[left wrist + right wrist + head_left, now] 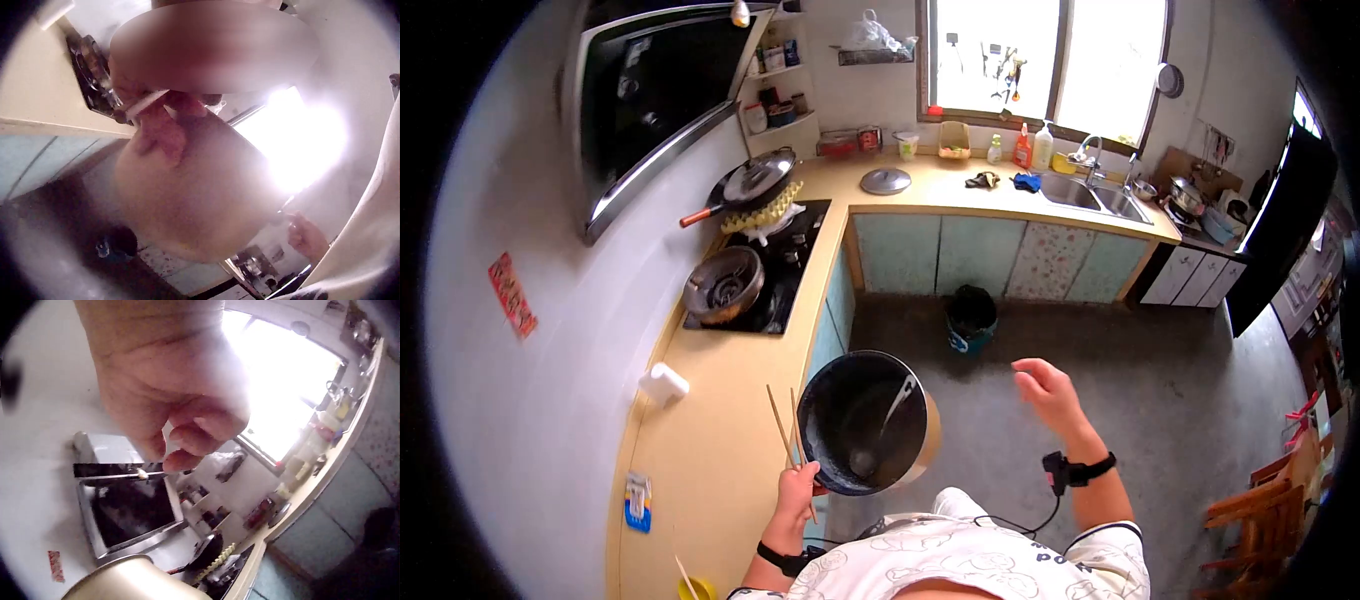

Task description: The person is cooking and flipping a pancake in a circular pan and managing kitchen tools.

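Observation:
My left hand grips the rim side of a deep pot, tilted so its dark inside faces up toward the head camera. A pair of chopsticks is held in the same hand, sticking out beside the pot. Inside the pot lies a ladle, its pale handle leaning on the far wall. In the left wrist view the pot's tan outer wall fills the middle. My right hand hovers in the air right of the pot, fingers loosely bent and holding nothing.
A tan counter runs along the left. On the stove stand a pan and a lidded wok. A lid lies on the back counter, left of the sink. On the floor stands a trash bin.

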`<control>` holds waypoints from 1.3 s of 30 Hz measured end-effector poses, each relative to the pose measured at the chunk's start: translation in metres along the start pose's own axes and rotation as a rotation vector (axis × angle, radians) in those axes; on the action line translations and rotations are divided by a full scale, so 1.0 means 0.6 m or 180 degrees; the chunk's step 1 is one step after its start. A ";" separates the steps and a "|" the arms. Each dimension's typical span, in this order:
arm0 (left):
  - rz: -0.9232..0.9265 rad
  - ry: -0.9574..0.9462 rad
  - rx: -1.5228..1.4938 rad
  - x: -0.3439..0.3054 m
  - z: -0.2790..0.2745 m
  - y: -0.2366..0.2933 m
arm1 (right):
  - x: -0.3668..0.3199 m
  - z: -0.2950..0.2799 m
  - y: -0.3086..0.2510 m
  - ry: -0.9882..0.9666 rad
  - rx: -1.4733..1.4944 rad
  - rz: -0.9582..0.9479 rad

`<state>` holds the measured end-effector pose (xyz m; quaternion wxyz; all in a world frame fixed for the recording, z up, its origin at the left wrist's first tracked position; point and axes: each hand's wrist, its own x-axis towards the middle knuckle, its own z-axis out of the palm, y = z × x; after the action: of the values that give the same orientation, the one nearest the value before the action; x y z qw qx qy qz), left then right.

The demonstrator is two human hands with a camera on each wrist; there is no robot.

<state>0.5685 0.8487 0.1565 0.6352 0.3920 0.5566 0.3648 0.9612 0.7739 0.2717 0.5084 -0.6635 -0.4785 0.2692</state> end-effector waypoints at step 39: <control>0.0245 0.1190 0.0737 1.158 0.351 0.471 | 1.575 0.381 0.371 -0.1146 -0.2855 -0.0428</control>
<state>0.8492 1.5751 0.1349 0.4573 0.4088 0.6874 0.3888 1.2238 1.7220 0.1089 0.0977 -0.7277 -0.6694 0.1135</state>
